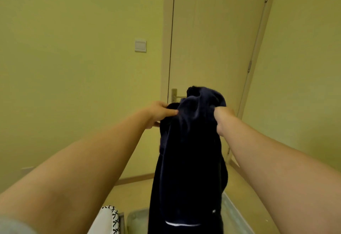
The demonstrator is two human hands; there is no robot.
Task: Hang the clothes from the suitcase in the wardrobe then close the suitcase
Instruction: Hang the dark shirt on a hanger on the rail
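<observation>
A dark navy garment [186,160] hangs down in front of me, bunched at the top, with a white stripe near its lower end. My left hand [159,113] grips its upper left edge, thumb on the cloth. My right hand [224,118] grips the bunched top on the right, fingers buried in the fabric. Both arms are stretched forward at chest height. Below the garment a pale translucent suitcase edge [238,215] shows at the bottom. No wardrobe is in view.
A closed pale door [217,40] with a metal handle [176,95] stands straight ahead behind the garment. A wall switch [140,45] sits left of it. A white cushion with black stitching [108,219] lies at bottom left. Walls on both sides.
</observation>
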